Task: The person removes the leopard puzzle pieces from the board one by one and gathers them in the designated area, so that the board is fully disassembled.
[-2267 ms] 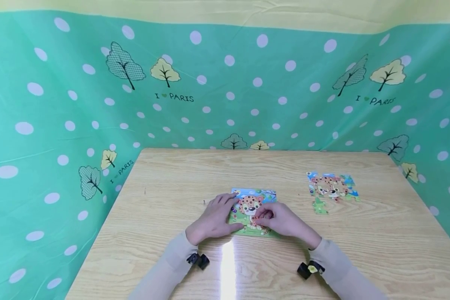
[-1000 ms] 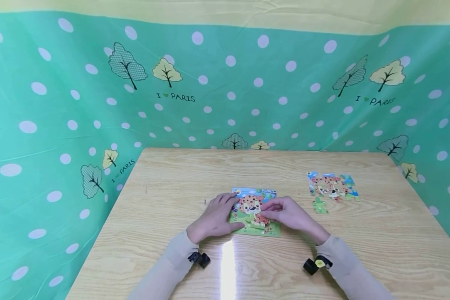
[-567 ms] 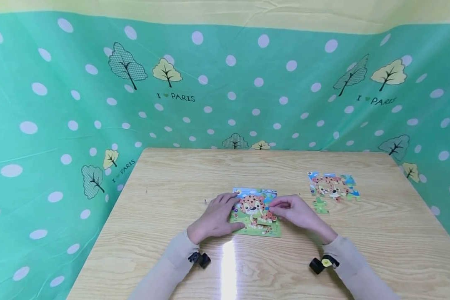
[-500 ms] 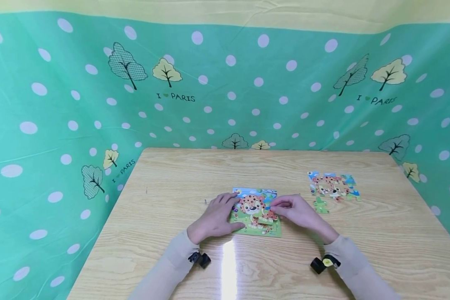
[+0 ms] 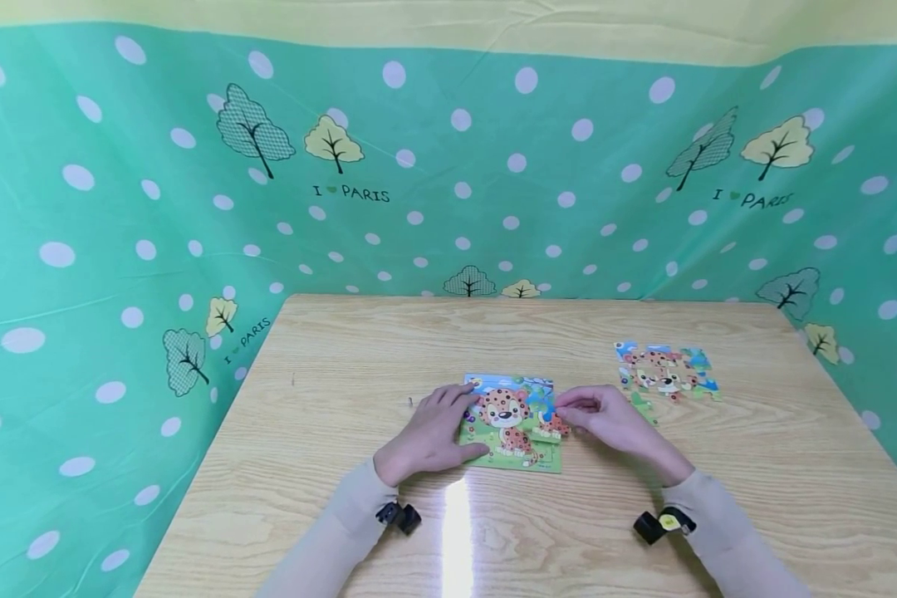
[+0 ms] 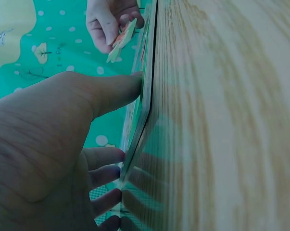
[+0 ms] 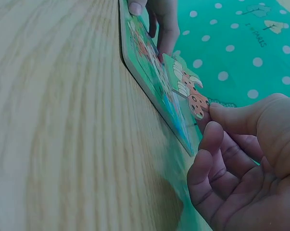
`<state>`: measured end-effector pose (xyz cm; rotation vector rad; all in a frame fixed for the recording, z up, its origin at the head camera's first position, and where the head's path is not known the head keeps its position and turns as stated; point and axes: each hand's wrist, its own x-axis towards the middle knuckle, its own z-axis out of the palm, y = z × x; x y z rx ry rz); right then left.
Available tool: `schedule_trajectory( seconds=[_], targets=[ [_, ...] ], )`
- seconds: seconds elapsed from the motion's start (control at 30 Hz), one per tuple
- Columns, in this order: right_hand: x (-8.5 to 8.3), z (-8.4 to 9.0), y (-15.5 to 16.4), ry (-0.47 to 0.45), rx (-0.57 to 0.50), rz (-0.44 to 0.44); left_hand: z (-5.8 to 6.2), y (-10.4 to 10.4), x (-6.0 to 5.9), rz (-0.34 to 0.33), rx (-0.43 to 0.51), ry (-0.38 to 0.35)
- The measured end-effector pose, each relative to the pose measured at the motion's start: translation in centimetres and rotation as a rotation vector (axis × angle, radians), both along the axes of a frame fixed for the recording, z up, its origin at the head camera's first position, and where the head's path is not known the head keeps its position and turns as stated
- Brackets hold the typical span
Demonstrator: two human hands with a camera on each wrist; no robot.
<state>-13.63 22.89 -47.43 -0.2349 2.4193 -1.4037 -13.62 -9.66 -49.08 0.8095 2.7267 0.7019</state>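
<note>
A flat puzzle board (image 5: pixel 486 461) with a leopard cub picture lies on the table in the head view. My left hand (image 5: pixel 429 430) rests along its left side, fingers spread; in the left wrist view the thumb (image 6: pixel 113 94) lies on the near edge. My right hand (image 5: pixel 609 422) pinches a puzzle piece (image 5: pixel 549 428) between thumb and fingers, over the board's right edge. In the right wrist view this puzzle piece (image 7: pixel 188 89) shows orange spotted fur, pale paws and green ground, and is tilted above the board (image 7: pixel 157 89). The pinching index finger is partly hidden there.
Several puzzle pieces (image 5: pixel 665 370) lie in a loose group to the right on the wooden table (image 5: pixel 344 349), partly forming a leopard face. A green puzzle piece (image 5: pixel 640 404) is just below them, partly behind my right hand. A dotted green curtain (image 5: pixel 433 166) stands behind the table.
My right hand has moved right with the puzzle piece, from the board's lower middle to its right edge, uncovering more of the printed leopard. My left hand stays on the board.
</note>
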Motion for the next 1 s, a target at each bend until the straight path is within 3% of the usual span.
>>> schedule_trajectory(
  seconds=[0.7, 1.0],
  targets=[
    [0.4, 0.6, 2.8, 0.07, 0.084, -0.066, 0.0, -0.1, 0.1, 0.002, -0.007, -0.003],
    [0.8, 0.8, 4.2, 0.091, 0.117, -0.138, -0.1, -0.1, 0.0, -0.001, -0.017, 0.009]
  ],
)
